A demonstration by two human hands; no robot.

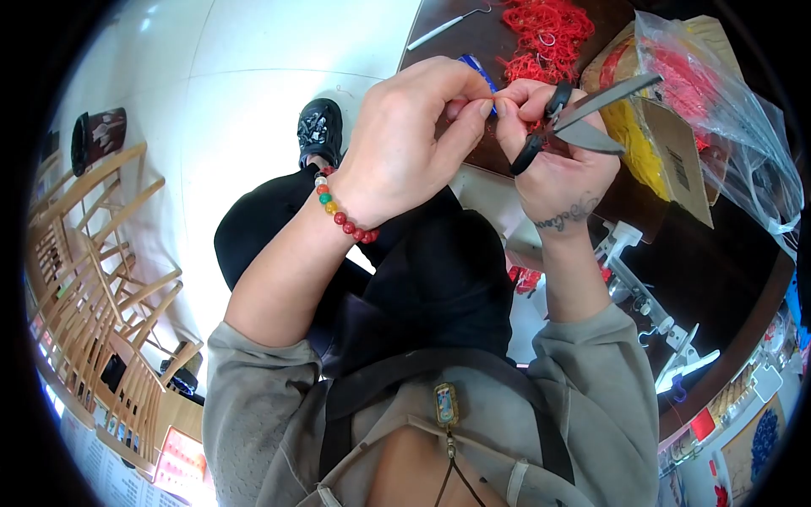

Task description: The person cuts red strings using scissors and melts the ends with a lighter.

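Note:
My left hand (405,135), with a bead bracelet (340,217) at the wrist, is closed in a pinch at thumb and fingertips. What it pinches is too small to make out. My right hand (564,182) meets it tip to tip. A pair of scissors (587,137) with black handles is held in the right hand, blades parted and pointing right, away from the pinch. Just behind the left fingers shows a blue object (479,71), partly hidden. Some red strands show beneath the right fingers.
A heap of red cord (547,38) and a white-handled hook tool (439,30) lie on the dark table (676,245). At right are a cardboard box (678,160) and a clear plastic bag (743,160). A white metal device (650,296) stands nearer. Wooden chairs (101,296) stand left.

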